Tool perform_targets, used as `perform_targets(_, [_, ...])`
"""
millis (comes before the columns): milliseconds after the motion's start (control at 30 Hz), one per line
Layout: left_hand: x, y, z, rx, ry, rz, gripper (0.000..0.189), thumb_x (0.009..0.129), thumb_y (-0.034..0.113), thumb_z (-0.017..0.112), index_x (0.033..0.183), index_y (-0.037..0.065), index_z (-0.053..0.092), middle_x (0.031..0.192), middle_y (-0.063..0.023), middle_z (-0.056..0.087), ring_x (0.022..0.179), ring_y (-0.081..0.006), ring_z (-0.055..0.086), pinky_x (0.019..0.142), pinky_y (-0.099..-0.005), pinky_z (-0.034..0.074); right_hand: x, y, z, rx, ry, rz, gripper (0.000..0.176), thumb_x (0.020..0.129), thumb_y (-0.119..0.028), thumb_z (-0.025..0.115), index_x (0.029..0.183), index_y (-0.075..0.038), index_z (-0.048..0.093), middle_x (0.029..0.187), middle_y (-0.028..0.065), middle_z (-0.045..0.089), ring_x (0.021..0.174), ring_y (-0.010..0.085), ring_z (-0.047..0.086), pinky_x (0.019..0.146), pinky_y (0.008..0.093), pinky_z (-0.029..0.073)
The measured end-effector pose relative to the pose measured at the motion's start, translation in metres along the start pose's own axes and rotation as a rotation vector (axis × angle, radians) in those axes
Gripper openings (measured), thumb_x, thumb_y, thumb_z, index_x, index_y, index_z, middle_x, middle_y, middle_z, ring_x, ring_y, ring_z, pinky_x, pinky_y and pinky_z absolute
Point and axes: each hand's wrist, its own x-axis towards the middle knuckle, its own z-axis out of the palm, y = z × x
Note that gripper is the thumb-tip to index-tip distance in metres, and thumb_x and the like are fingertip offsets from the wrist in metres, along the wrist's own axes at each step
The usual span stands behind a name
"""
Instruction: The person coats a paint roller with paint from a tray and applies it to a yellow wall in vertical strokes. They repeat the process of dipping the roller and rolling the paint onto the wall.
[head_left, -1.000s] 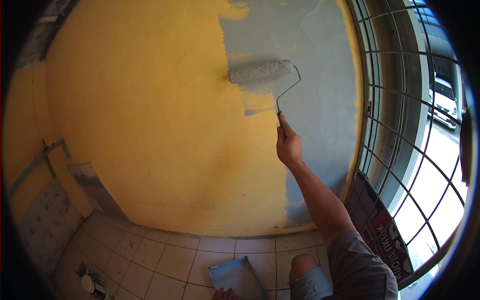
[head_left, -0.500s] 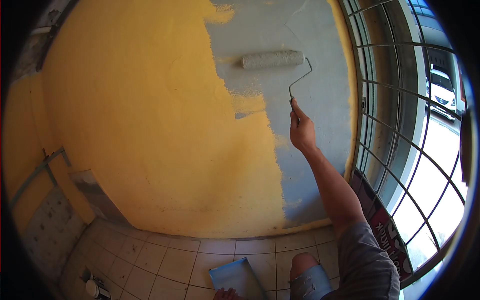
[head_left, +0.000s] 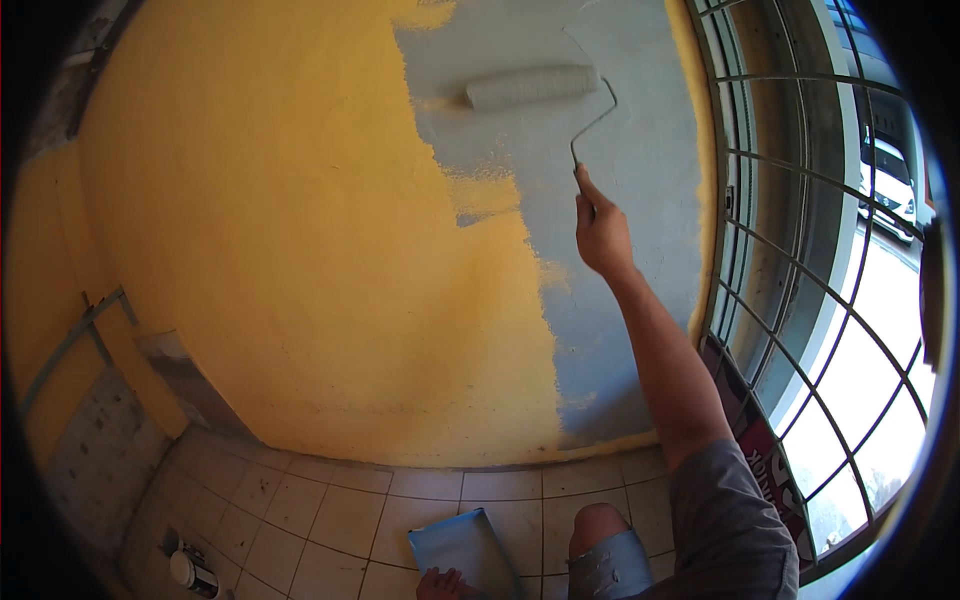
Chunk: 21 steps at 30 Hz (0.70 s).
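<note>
My right hand (head_left: 604, 238) is closed around the handle of a paint roller (head_left: 532, 88), arm stretched up and forward. The roller's grey, blurred sleeve lies against the wall in the grey-painted area (head_left: 630, 220). To the left, the wall stays yellow (head_left: 270, 230), with a ragged border between the colours. Low in the view, my left hand (head_left: 441, 584) has its fingers over the left rim of a blue paint tray (head_left: 478, 550) and appears to hold it. Its thumb and palm are hidden at the frame's bottom edge.
A barred window (head_left: 800, 230) runs down the right side, with a dark lettered panel (head_left: 765, 450) below it. A lidded container (head_left: 190, 572) stands on the tiled floor (head_left: 330, 520) at lower left. My bent knee (head_left: 600, 530) is right of the tray.
The roller has moved upward and slightly left on the wall, its left end now tilted lower. My left hand shows a little more at the tray, and the whole view has shifted slightly.
</note>
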Motion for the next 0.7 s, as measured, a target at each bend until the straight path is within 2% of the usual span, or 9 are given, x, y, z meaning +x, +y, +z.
perform_targets(67, [0.001, -0.001, 0.001, -0.09, -0.127, -0.036, 0.037, 0.102, 0.041, 0.065, 0.118, 0.008, 0.059, 0.12, -0.0138, 0.058, 0.084, -0.0252, 0.048, 0.074, -0.0456, 0.049, -0.025, 0.014, 0.003, -0.039, -0.038, 0.069, 0.045, 0.11, -0.017, 0.051, 0.156, -0.017, 0.052, 0.124, 0.0238, 0.072, 0.084, 0.0261, 0.075, 0.079, 0.0361, 0.056])
perform_targets(100, [0.001, -0.001, 0.002, -0.136, -0.19, -0.055, 0.037, 0.102, 0.041, 0.065, 0.117, 0.008, 0.059, 0.12, -0.0138, 0.058, 0.083, -0.0248, 0.048, 0.073, -0.0454, 0.049, -0.035, 0.028, 0.008, -0.038, -0.038, 0.068, 0.045, 0.11, -0.017, 0.051, 0.156, -0.017, 0.052, 0.124, 0.0238, 0.072, 0.084, 0.0261, 0.075, 0.079, 0.0361, 0.056])
perform_targets(167, [0.001, -0.001, 0.003, -0.23, -0.309, -0.09, 0.036, 0.102, 0.041, 0.065, 0.115, 0.008, 0.06, 0.12, -0.0137, 0.058, 0.082, -0.0242, 0.047, 0.072, -0.045, 0.048, -0.053, 0.054, 0.021, 0.028, 0.041, -0.058, 0.047, 0.109, -0.017, 0.052, 0.156, -0.01, 0.05, 0.069, 0.0186, 0.059, 0.054, 0.0246, 0.054, 0.057, 0.0368, 0.046])
perform_targets(267, [0.0, 0.003, -0.004, -0.197, -0.255, -0.135, 0.035, 0.103, 0.042, 0.061, 0.111, 0.007, 0.062, 0.123, -0.0158, 0.06, 0.089, -0.0268, 0.052, 0.079, -0.0472, 0.05, -0.077, 0.045, 0.021, 0.114, 0.093, 0.029, 0.048, 0.11, -0.018, 0.051, 0.157, -0.007, 0.048, 0.069, 0.0178, 0.06, 0.054, 0.0242, 0.056, 0.056, 0.0363, 0.045])
perform_targets(367, [0.001, 0.008, -0.012, -0.148, -0.185, -0.207, 0.038, 0.106, 0.043, 0.055, 0.106, 0.007, 0.066, 0.126, -0.0189, 0.063, 0.101, -0.0308, 0.061, 0.091, -0.0506, 0.052, -0.115, 0.051, 0.028, 0.1, 0.075, 0.033, 0.049, 0.11, -0.018, 0.05, 0.157, -0.004, 0.046, 0.071, 0.0155, 0.062, 0.058, 0.0234, 0.06, 0.058, 0.0358, 0.047])
perform_targets(400, [-0.012, -0.003, -0.009, -0.156, -0.179, -0.202, 0.038, 0.106, 0.043, 0.055, 0.106, 0.007, 0.066, 0.126, -0.0189, 0.063, 0.101, -0.0308, 0.061, 0.091, -0.0506, 0.052, -0.132, 0.052, 0.03, 0.101, 0.064, 0.033, 0.049, 0.11, -0.018, 0.05, 0.157, -0.004, 0.046, 0.071, 0.0155, 0.062, 0.058, 0.0234, 0.06, 0.058, 0.0358, 0.047])
perform_targets(467, [-0.041, -0.03, 0.044, 0.334, 0.57, -0.008, 0.049, 0.107, 0.049, 0.05, 0.136, 0.009, 0.054, 0.145, -0.0203, 0.053, 0.131, -0.0364, 0.055, 0.108, -0.055, 0.048, -0.164, 0.054, 0.034, 0.138, 0.087, 0.034, 0.048, 0.111, -0.018, 0.049, 0.157, -0.005, 0.047, 0.074, 0.0123, 0.065, 0.062, 0.0211, 0.062, 0.061, 0.0348, 0.049])
perform_targets(500, [-0.042, -0.029, 0.044, 0.327, 0.577, -0.01, 0.049, 0.107, 0.049, 0.05, 0.136, 0.009, 0.054, 0.145, -0.0203, 0.053, 0.131, -0.0364, 0.055, 0.108, -0.055, 0.048, -0.179, 0.055, 0.036, 0.138, 0.078, 0.035, 0.048, 0.111, -0.018, 0.049, 0.157, -0.005, 0.047, 0.074, 0.0123, 0.065, 0.062, 0.0211, 0.062, 0.061, 0.0348, 0.049])
perform_targets(700, [-0.048, -0.012, 0.035, 1.103, 0.362, -0.067, 0.08, 0.099, 0.063, 0.057, 0.157, 0.013, 0.033, 0.154, -0.0199, 0.046, 0.142, -0.0387, 0.045, 0.119, -0.0565, 0.037, -0.22, 0.057, 0.054, 0.184, 0.025, 0.123, 0.048, 0.111, -0.02, 0.05, 0.155, -0.003, 0.049, 0.079, 0.0083, 0.067, 0.069, 0.0159, 0.061, 0.065, 0.0344, 0.05])
